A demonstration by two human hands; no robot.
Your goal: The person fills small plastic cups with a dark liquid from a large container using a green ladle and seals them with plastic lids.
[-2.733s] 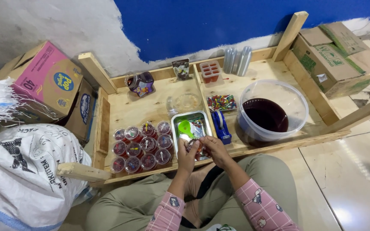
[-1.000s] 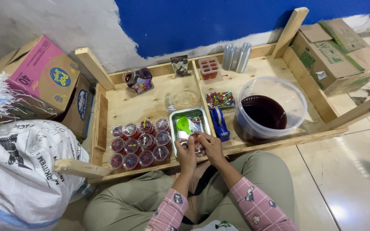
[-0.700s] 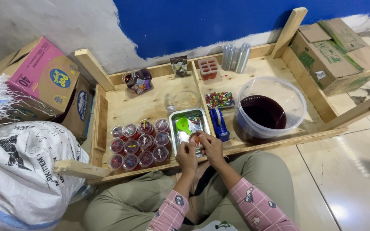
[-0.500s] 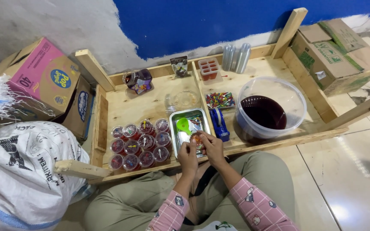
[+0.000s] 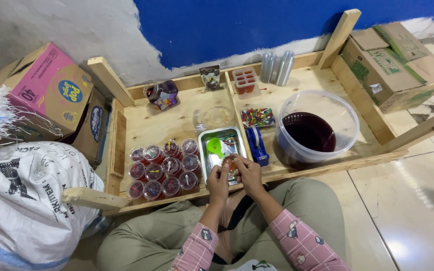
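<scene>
together both hands (image 5: 234, 173) grip a small red cup (image 5: 230, 163) over the metal tray (image 5: 218, 135).

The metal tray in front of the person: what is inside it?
Inside the metal tray lies a green scoop. Near its front edge, the left hand and right hand hold a small cup with red filling. The hands cover the tray's front part.
</scene>
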